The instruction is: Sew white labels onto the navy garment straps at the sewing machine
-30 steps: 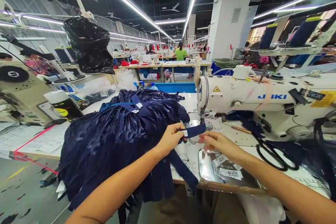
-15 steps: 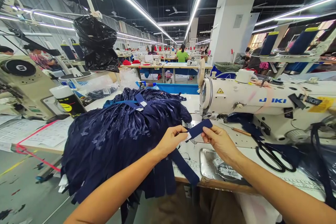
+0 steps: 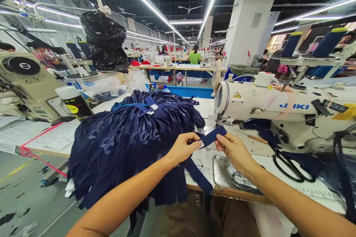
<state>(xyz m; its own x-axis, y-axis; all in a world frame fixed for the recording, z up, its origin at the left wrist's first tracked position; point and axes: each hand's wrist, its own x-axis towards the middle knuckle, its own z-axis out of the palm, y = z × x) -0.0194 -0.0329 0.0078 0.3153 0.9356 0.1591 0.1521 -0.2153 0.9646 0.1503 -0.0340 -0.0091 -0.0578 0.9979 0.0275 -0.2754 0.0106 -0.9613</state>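
Note:
A short navy fabric strip [image 3: 213,136] with a small white label is stretched between my two hands, just in front of the sewing machine's needle area. My left hand [image 3: 185,149] pinches its label end, partly covering the label. The other end is pinched by my right hand [image 3: 230,149]. A large heap of navy strips [image 3: 116,148] lies on the table to the left, and several strip ends hang over the front edge below my left hand. The white sewing machine [image 3: 256,100] stands to the right.
Below my right hand is a metal tray [image 3: 219,170] with white labels. Black scissors [image 3: 292,166] and a wooden-handled tool [image 3: 257,138] lie at the right. A spray can [image 3: 73,102] stands at the left. People sit at machines farther back.
The whole view has shifted slightly, so most things appear a little farther right. Both hands keep their hold on the strip, with little change in pose.

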